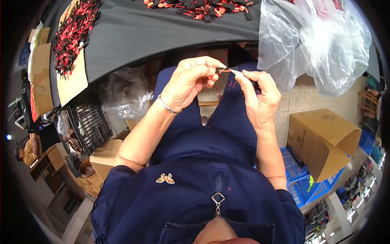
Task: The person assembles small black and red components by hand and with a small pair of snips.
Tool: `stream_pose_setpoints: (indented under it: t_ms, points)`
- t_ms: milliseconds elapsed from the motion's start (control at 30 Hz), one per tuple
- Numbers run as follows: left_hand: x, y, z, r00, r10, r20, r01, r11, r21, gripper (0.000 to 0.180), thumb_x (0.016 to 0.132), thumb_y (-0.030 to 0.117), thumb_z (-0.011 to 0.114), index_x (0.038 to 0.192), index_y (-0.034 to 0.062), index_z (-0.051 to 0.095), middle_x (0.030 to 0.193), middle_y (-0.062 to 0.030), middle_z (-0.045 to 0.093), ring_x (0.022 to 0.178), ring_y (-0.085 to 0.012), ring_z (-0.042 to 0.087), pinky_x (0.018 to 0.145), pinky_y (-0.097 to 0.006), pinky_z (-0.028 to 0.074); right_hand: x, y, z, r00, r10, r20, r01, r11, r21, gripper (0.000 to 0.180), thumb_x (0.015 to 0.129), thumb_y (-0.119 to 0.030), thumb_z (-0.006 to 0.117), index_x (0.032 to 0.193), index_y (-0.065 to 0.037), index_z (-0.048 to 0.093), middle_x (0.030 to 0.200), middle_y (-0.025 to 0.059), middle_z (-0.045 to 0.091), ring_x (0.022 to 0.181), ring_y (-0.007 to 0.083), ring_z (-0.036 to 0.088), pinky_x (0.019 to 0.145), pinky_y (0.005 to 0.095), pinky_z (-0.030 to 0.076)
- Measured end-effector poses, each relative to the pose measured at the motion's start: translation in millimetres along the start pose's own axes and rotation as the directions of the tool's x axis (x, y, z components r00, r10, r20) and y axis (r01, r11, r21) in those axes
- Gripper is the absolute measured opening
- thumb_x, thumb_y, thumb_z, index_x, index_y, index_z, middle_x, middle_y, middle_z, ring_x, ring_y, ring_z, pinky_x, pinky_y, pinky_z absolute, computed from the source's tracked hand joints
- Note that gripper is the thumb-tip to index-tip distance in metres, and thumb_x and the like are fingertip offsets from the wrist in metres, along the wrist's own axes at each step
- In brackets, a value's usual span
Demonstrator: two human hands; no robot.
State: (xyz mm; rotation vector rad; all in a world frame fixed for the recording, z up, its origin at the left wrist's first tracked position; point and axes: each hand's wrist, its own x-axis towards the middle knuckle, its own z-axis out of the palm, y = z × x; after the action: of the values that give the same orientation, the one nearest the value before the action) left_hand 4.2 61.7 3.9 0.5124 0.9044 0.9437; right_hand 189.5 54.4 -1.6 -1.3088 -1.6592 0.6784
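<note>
Between the fingertips of my left hand [189, 81] is a small black fabric tab [221, 70] with red thread on it. My right hand [262, 95] is closed around what look like thread snips [235, 72]: a pointed silver tip shows, and a dark part sits inside the palm. The tip meets the red thread at the right end of the tab. Both hands are held over my lap, near the table's front edge. Short red thread scraps [232, 84] lie on my dark blue trousers.
On the black-covered table [162, 34] lie a pile of black and red tabs [203, 9] and another pile [75, 36] on cardboard. Clear plastic bags [321, 44] hang over its right edge. A cardboard box [321, 138] rests on a blue crate [298, 179] at right.
</note>
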Motion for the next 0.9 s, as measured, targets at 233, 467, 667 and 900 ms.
stream_pose_setpoints:
  t_ms: [233, 467, 667, 900]
  points:
    - [-12.0, -2.7, 17.4, 0.936, 0.347, 0.064, -0.290, 0.652, 0.701, 0.016, 0.077, -0.002, 0.054, 0.087, 0.0012, 0.066, 0.076, -0.0036, 0.062, 0.071, -0.0120, 0.059, 0.066, -0.022, 0.048, 5.5, -7.4, -5.7, 0.825, 0.519, 0.223, -0.552, 0.657, 0.513, 0.021, 0.080, -0.008, 0.069, 0.096, 0.001, 0.059, 0.082, 0.0042, 0.062, 0.073, 0.0073, 0.057, 0.066, 0.0207, 0.047]
    - [-14.5, -16.5, 16.1, 0.595, 0.658, 0.461, -0.608, -0.007, 0.794, 0.026, 0.065, -0.005, 0.061, 0.088, 0.0060, 0.066, 0.071, -0.0066, 0.061, 0.063, -0.0218, 0.058, 0.058, -0.029, 0.049, 0.3, -0.5, 1.4, 0.792, 0.465, 0.396, -0.606, 0.517, 0.605, 0.013, 0.083, -0.002, 0.062, 0.095, 0.001, 0.057, 0.085, 0.0035, 0.060, 0.074, 0.0070, 0.057, 0.067, 0.0198, 0.046]
    - [-23.9, -20.1, 21.2, 0.968, 0.249, -0.042, -0.196, 0.846, 0.496, 0.020, 0.087, 0.010, 0.058, 0.102, -0.0030, 0.061, 0.086, -0.0036, 0.065, 0.076, -0.0104, 0.060, 0.072, -0.024, 0.049, -4.5, -2.9, 4.1, 0.887, 0.404, 0.223, -0.457, 0.706, 0.541, 0.015, 0.082, 0.001, 0.062, 0.097, 0.000, 0.057, 0.087, 0.0032, 0.061, 0.076, 0.0061, 0.057, 0.070, 0.0190, 0.045]
    - [-18.2, -19.0, 15.5, 0.989, -0.036, -0.144, 0.065, 0.978, 0.198, 0.017, 0.083, 0.012, 0.062, 0.096, 0.0008, 0.063, 0.081, -0.0044, 0.065, 0.067, -0.0061, 0.057, 0.063, -0.018, 0.046, -7.5, -8.3, 0.3, 0.931, 0.355, 0.087, -0.362, 0.863, 0.353, 0.032, 0.075, -0.007, 0.072, 0.103, -0.003, 0.058, 0.088, 0.0065, 0.062, 0.079, 0.0103, 0.059, 0.069, 0.0220, 0.047]
